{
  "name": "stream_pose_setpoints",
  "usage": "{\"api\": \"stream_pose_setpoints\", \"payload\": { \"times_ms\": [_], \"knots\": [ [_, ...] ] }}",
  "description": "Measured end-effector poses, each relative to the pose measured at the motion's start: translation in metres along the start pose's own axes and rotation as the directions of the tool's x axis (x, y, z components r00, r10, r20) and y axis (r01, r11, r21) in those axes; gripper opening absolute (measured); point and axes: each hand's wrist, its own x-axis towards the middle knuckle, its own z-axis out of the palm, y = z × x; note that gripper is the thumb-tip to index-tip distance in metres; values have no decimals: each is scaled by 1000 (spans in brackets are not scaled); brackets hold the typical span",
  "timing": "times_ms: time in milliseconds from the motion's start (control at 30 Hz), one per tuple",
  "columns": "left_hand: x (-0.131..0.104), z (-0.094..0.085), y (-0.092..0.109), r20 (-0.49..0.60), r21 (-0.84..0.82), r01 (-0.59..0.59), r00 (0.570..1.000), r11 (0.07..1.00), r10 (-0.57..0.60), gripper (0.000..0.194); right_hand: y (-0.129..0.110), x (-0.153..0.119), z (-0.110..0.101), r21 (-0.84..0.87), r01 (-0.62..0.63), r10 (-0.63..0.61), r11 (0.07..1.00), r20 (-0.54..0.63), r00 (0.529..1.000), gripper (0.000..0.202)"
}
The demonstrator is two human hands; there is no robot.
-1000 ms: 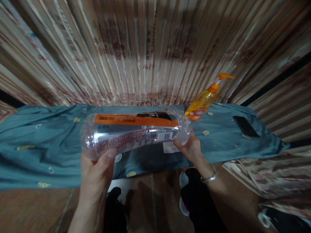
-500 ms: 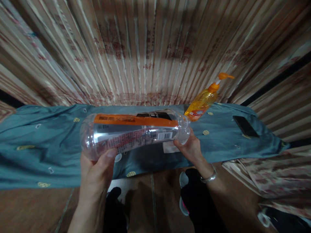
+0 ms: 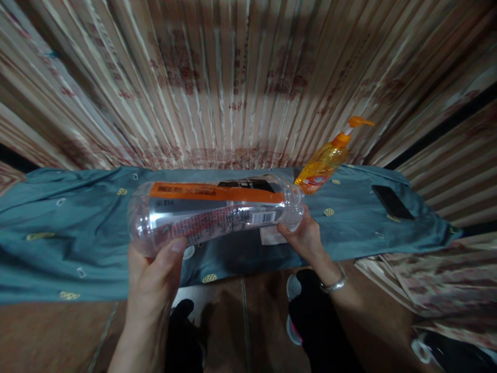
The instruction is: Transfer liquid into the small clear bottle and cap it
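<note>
A large clear plastic bottle [image 3: 217, 207] with an orange, silver and black label lies sideways in the air over the cloth-covered table. My left hand [image 3: 157, 267] grips its base end from below, thumb on the near side. At the neck end on the right, my right hand [image 3: 303, 233] is closed round the bottle, its fingers partly hidden behind it. The open mouth points right. Just behind the neck stands a pump bottle [image 3: 321, 165] of yellow liquid with an orange pump head.
A teal patterned cloth [image 3: 97, 223] covers the table. A black phone [image 3: 393, 202] lies at the right. Partly hidden under the bottle are a pale paper [image 3: 272, 237] and a small white round thing [image 3: 188, 253]. Pleated curtains [image 3: 240, 77] hang behind.
</note>
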Motion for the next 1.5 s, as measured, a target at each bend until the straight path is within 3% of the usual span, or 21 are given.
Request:
{"api": "stream_pose_setpoints", "payload": {
  "times_ms": [933, 1500],
  "knots": [
    [0, 0, 0, 57, 5, -17, 998, 1000, 17, 47, 1, 0, 1, -14, -6, 6, 1000, 8, 1000, 60],
    [1, 2, 1, 9, -2, 4, 1000, 1000, -4, 49, 1, 0, 0, 14, 6, -6, 1000, -3, 1000, 60]
  ]
}}
